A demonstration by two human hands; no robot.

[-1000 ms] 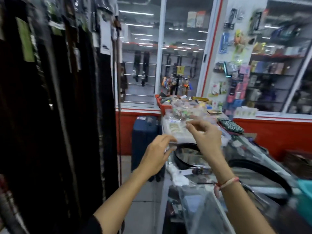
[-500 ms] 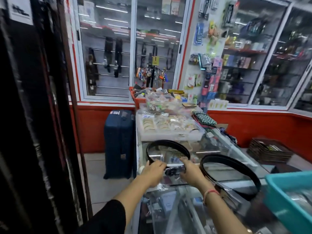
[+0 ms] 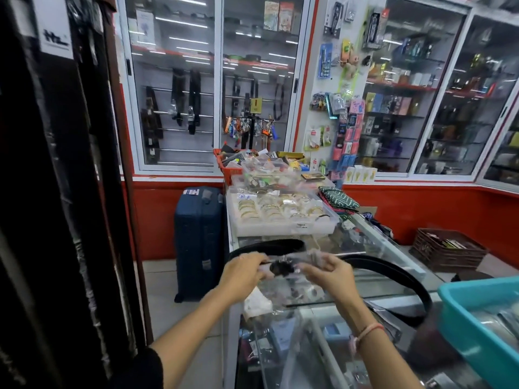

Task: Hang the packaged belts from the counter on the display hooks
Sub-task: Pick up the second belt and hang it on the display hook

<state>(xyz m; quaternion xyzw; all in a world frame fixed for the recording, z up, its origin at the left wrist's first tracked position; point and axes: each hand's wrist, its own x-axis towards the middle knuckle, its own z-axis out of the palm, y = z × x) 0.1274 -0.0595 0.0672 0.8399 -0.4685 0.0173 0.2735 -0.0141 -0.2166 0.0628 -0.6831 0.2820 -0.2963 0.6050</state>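
Item: packaged belt [image 3: 283, 266], black, coiled, in a clear plastic sleeve. Location: lifted just above the near end of the glass bench [image 3: 393, 265], buckle end between my hands. My left hand [image 3: 243, 272] pinches the sleeve on the left of the buckle; my right hand [image 3: 327, 273] pinches it on the right. Both grips are narrow and closed on the packaging, thumbs on top.

Second belt [image 3: 398, 282]: one, black, looped on the bench just right of my right hand, not yet taken.

Handling note, as I judge it: keep the sleeve taut between both grips so the coil does not slide out, find the hang hole at the top of the sleeve before turning left, and carry it level. The plastic looks slick and crinkly, so a pinch on the edge alone could slip.

Destination: dark hanging belts [image 3: 56, 192] fill the rack at near left; its hooks are not visible from here.

Surroundings, counted: one white tray of bangles [image 3: 283, 213] farther along the bench; one red basket [image 3: 224, 167] at the far end; one blue suitcase [image 3: 198, 242] on the floor left of the bench; one teal tub [image 3: 460, 327] at near right; one brown crate [image 3: 449, 249] at right.
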